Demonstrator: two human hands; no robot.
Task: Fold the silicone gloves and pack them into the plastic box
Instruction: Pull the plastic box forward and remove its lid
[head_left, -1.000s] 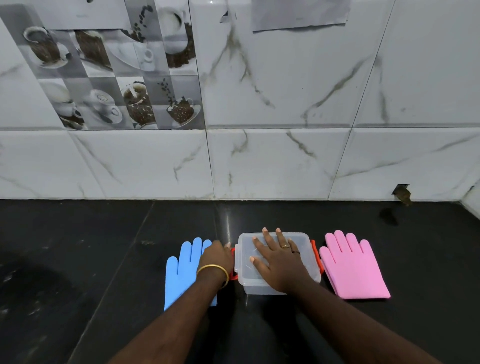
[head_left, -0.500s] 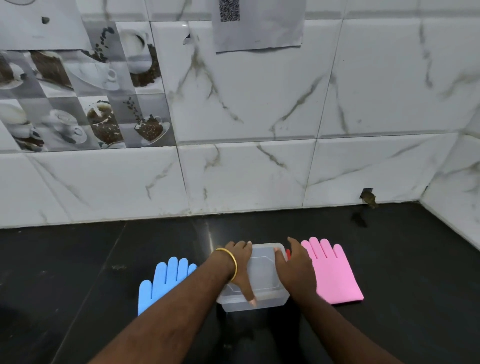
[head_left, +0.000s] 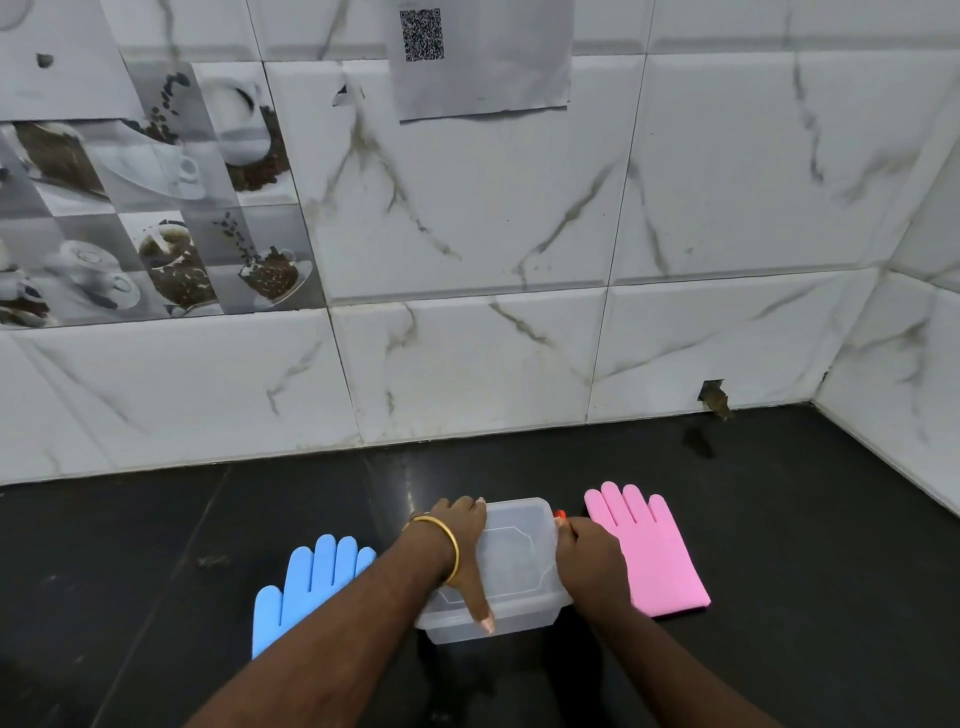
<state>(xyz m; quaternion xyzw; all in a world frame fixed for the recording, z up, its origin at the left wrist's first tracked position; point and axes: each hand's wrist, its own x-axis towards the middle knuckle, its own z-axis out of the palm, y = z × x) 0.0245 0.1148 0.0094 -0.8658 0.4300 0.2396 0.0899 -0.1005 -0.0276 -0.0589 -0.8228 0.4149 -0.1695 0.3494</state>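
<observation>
A clear plastic box (head_left: 511, 556) with its lid on sits on the black counter (head_left: 156, 571), an orange clip (head_left: 559, 515) showing at its right end. My left hand (head_left: 462, 551) grips the box's left side, thumb along the lid toward me. My right hand (head_left: 587, 551) curls round the right end at the orange clip. A blue silicone glove (head_left: 306, 582) lies flat to the left, partly under my left forearm. A pink silicone glove (head_left: 649, 551) lies flat to the right, beside my right hand.
A white marble-tiled wall (head_left: 467, 260) rises behind the counter, and a side wall (head_left: 909, 389) closes the right corner. A paper sheet with a QR code (head_left: 483, 57) hangs on the tiles. A chipped hole (head_left: 714, 397) marks the wall's base.
My right hand left the lid top and moved to the box's right end at the clip. My left hand shifted from the left clip onto the box's left side. The camera tilted up.
</observation>
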